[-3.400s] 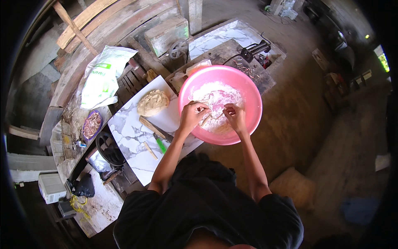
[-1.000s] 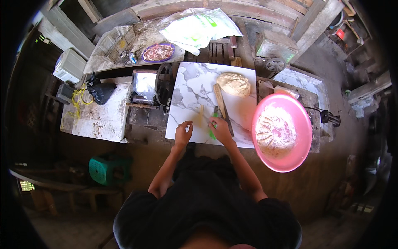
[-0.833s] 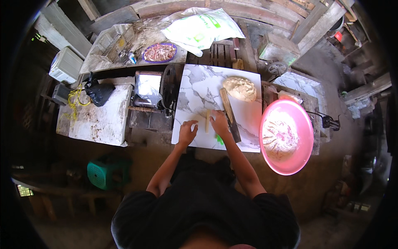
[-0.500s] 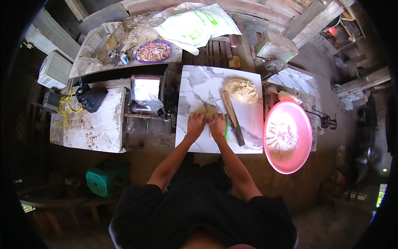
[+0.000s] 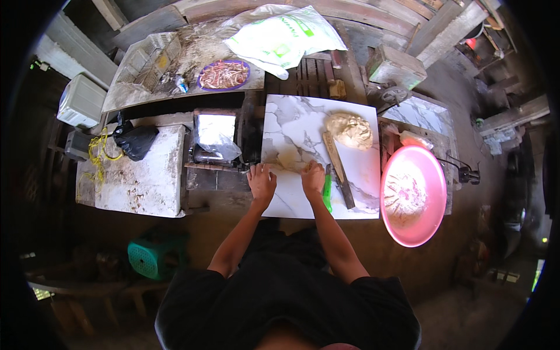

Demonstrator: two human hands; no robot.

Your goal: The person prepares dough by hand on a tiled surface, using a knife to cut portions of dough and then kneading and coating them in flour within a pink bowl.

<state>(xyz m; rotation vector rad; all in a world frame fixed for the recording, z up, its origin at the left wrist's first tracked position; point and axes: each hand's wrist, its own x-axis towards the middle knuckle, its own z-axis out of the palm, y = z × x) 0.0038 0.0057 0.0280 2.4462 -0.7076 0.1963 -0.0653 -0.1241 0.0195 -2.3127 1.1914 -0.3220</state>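
Observation:
A small pale piece of dough (image 5: 286,162) is drawn out sideways on the marble-patterned board (image 5: 291,122). My left hand (image 5: 262,182), fingers curled, is at its left end, near the board's left edge. My right hand (image 5: 313,178) is closed on the other end, with a fist-like grip. My fingers partly hide both ends. Just right of my right hand lies a green-handled knife (image 5: 327,191). Beyond it a long wooden stick (image 5: 334,159) with a dark lower end lies aslant. A large lump of dough (image 5: 351,129) rests at the board's far right.
A pink basin (image 5: 430,219) with white flour stands at the right. To the left are a roller machine (image 5: 216,131) with a white sheet on top and a black plastic bag (image 5: 135,142). Farther back are a purple-rimmed plate (image 5: 247,80) of reddish strips and a white sack (image 5: 286,41).
My hands have moved apart, the left one outward, and the dough between them has been stretched wider. The green knife handle now shows more fully. The whole view has shifted slightly.

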